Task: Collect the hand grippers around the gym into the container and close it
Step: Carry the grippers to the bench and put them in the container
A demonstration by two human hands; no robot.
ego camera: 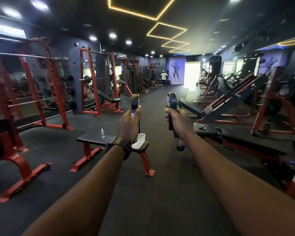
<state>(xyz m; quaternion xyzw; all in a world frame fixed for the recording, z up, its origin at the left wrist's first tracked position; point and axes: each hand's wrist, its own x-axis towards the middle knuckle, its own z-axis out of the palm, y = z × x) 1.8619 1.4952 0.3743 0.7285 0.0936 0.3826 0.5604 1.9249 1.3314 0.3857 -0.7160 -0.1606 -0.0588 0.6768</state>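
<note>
In the head view, the left hand (129,122) grips one hand gripper (135,101) and the right hand (176,119) grips another (171,106), centre frame. The open white container (140,139) waits on the surface (92,137) just below; possibly more grippers remain on the right-hand bench, and closing is still undone.

Black hand grippers with silver coil springs (135,101) and (171,101); a translucent white plastic container (141,138) on the black-padded, red-framed surface (92,137); red steel racks (99,82); yellow ceiling light strips (167,31); black floor (152,193).
</note>
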